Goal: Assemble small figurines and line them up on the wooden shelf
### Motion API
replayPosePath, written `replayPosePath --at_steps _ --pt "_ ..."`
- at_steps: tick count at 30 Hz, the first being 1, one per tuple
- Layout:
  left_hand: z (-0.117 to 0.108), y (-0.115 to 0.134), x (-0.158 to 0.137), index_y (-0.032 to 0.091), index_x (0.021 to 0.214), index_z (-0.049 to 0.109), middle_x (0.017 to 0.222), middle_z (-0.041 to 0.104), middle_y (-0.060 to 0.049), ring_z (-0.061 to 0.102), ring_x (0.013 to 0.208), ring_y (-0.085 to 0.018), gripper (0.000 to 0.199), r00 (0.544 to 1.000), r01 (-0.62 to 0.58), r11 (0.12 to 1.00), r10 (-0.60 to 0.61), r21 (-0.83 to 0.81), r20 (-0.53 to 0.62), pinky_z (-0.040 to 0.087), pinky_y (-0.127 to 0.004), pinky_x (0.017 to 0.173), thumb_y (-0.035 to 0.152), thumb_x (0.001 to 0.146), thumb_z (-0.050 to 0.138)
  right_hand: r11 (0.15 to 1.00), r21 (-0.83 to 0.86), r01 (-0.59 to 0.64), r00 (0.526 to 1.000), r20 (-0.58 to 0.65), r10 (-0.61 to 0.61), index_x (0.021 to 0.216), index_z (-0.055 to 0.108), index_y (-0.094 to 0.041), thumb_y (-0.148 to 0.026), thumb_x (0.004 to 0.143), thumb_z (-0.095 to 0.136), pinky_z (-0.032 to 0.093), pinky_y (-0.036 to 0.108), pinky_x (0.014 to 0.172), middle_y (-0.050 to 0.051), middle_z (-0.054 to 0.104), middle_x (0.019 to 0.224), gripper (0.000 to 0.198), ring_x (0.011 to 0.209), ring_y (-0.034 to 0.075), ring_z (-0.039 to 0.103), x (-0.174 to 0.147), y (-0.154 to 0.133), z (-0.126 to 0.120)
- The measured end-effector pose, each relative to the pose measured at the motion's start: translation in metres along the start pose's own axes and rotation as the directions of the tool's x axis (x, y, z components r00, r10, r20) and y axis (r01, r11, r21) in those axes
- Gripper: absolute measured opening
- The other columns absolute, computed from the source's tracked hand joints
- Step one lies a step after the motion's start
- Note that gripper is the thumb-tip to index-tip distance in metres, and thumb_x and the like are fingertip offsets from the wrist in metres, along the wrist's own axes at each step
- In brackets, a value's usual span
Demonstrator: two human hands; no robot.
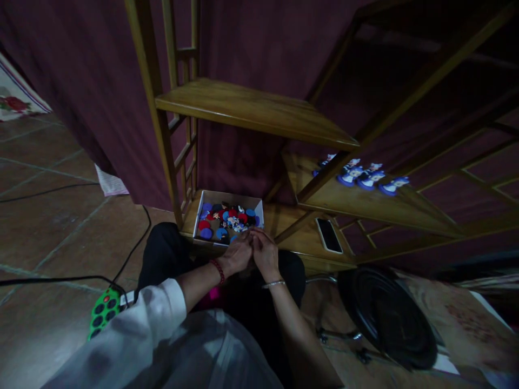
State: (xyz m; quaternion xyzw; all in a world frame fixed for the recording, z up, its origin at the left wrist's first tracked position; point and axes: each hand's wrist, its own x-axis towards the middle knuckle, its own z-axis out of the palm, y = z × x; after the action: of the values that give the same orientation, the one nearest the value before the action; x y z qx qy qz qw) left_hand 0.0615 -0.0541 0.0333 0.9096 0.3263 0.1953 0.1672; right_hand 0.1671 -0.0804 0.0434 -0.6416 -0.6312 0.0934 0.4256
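My left hand (239,253), with a red bead bracelet at the wrist, meets my right hand (265,253), which has a pale bangle. Both are closed, fingers pressed together over my lap, at the near right corner of a white box (260,208). Whatever they may hold is hidden between the fingers. Inside the box lie small figurines (233,220) jumbled together, with round blue, purple and red bases.
The box stands on the low wooden shelf (279,219). Right of it lies a phone (329,235). Several figurines (367,177) stand on a higher shelf board (324,199). A black round stool (387,319) is at right; a green power strip (104,312) and cables lie on the floor at left.
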Motion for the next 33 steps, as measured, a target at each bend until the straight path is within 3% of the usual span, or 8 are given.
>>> replayPosePath --at_steps 7,11,16,24,27,30,33 --pt "0.005 -0.021 -0.018 0.001 0.119 0.05 0.124 0.052 -0.02 0.041 0.123 -0.023 0.048 0.986 0.124 0.99 -0.131 0.073 0.104 0.029 -0.033 0.108 0.005 0.072 0.045 1.0 0.022 -0.022 0.993 0.115 0.019 0.088 0.068 -0.018 -0.014 0.08 0.042 0.046 0.034 0.091 0.008 0.067 0.099 0.027 0.096 0.018 0.06 0.001 0.01 0.032" --pt "-0.001 -0.028 -0.023 0.007 0.124 0.047 0.132 0.046 -0.016 0.042 0.123 -0.022 0.049 0.976 0.179 0.982 -0.185 0.06 0.114 0.034 -0.033 0.103 0.011 0.075 0.047 0.999 -0.015 -0.036 0.988 0.151 0.038 0.095 0.066 -0.017 -0.011 0.079 0.042 0.046 0.033 0.091 0.009 0.066 0.102 0.029 0.097 0.018 0.059 0.005 0.019 0.04" --pt "-0.008 -0.035 -0.026 0.012 0.102 0.061 0.111 0.061 -0.013 0.055 0.107 -0.022 0.034 0.951 0.281 0.957 -0.288 0.072 0.111 0.044 -0.035 0.094 0.032 0.088 0.038 0.978 -0.15 -0.142 0.968 0.184 0.169 0.106 0.063 -0.017 -0.008 0.078 0.044 0.048 0.031 0.084 0.008 0.065 0.099 0.034 0.087 0.018 0.061 0.016 0.028 0.047" --pt "-0.002 -0.058 -0.024 0.013 0.109 0.06 0.116 0.061 -0.009 0.055 0.109 -0.016 0.034 0.933 0.35 0.923 -0.358 -0.16 -0.024 0.042 -0.028 0.097 0.009 0.081 0.041 0.95 -0.228 -0.213 0.946 0.194 0.259 0.112 0.06 -0.022 -0.008 0.075 0.051 0.047 0.026 0.083 0.006 0.065 0.101 0.04 0.087 0.016 0.061 0.03 0.035 0.062" --pt "-0.002 -0.065 -0.018 0.015 0.108 0.062 0.111 0.064 -0.008 0.059 0.103 -0.015 0.034 0.883 0.461 0.862 -0.47 -0.211 0.01 0.044 -0.026 0.094 0.009 0.08 0.043 0.944 -0.224 -0.242 0.942 0.179 0.284 0.112 0.059 -0.021 -0.011 0.076 0.052 0.046 0.027 0.084 0.006 0.064 0.101 0.038 0.089 0.016 0.061 0.03 0.039 0.067" --pt "-0.006 -0.071 -0.012 0.015 0.105 0.064 0.107 0.067 -0.007 0.061 0.1 -0.014 0.032 0.772 0.624 0.747 -0.635 -0.231 0.029 0.045 -0.022 0.09 0.009 0.081 0.044 0.941 -0.218 -0.26 0.939 0.171 0.299 0.114 0.059 -0.02 -0.012 0.078 0.051 0.046 0.027 0.085 0.007 0.063 0.104 0.037 0.092 0.016 0.06 0.03 0.043 0.07" --pt "-0.011 -0.077 -0.01 0.017 0.104 0.066 0.096 0.07 -0.005 0.064 0.091 -0.014 0.032 0.709 0.69 0.678 -0.703 -0.253 0.049 0.047 -0.021 0.083 0.01 0.081 0.045 0.936 -0.229 -0.266 0.934 0.179 0.309 0.113 0.059 -0.02 -0.013 0.079 0.051 0.045 0.027 0.086 0.007 0.063 0.104 0.035 0.093 0.016 0.059 0.03 0.046 0.071"
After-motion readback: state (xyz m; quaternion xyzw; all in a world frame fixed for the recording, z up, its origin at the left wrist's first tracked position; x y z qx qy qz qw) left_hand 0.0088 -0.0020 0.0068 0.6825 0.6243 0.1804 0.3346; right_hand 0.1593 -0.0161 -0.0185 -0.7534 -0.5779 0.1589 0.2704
